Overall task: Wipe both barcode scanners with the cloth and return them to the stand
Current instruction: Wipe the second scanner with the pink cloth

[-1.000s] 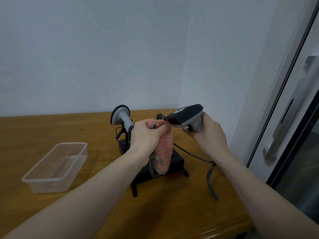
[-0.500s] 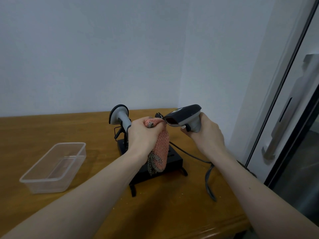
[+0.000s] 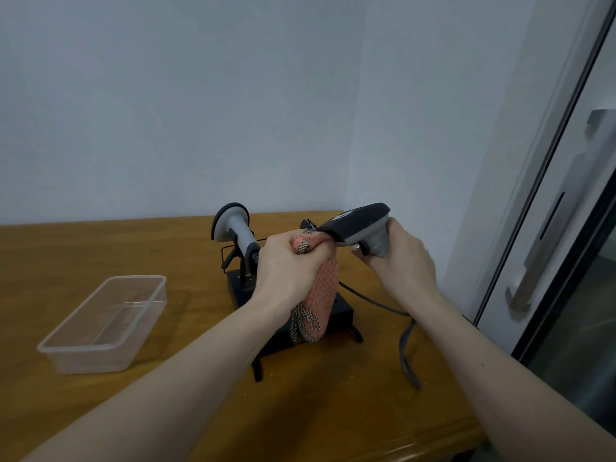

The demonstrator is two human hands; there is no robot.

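Plain pale walls meet in a corner behind a brown wooden tabletop (image 3: pixel 100 248), and a glass door with a metal handle (image 3: pixel 546 261) is seen off to the right. Out in front, a dark barcode scanner (image 3: pixel 358 225) is held up by the right hand (image 3: pixel 400 261), whose fingers are wrapped round the grey grip, so the scanner is kept well above the wood with its nose pointed left. Its cable (image 3: pixel 405 341) is draped down past the wrist and onto the tabletop.

A pink mesh cloth (image 3: pixel 325 288) with a checkered edge is bunched up in the left hand (image 3: pixel 286 268), fist closed tight on it, and the top of the bundle is pressed right against the scanner's front end. The rest of the cloth is left hanging down below the fist, in front of the stand.

That black stand (image 3: pixel 340 306) is parked on the tabletop just behind and under both hands. A second scanner (image 3: pixel 233 225), grey with a dark rim on its head, is seated upright in it on the left side, partly hidden by the left hand.

Further left, well apart from all that, a clear plastic tub (image 3: pixel 100 358) is set on the wood.
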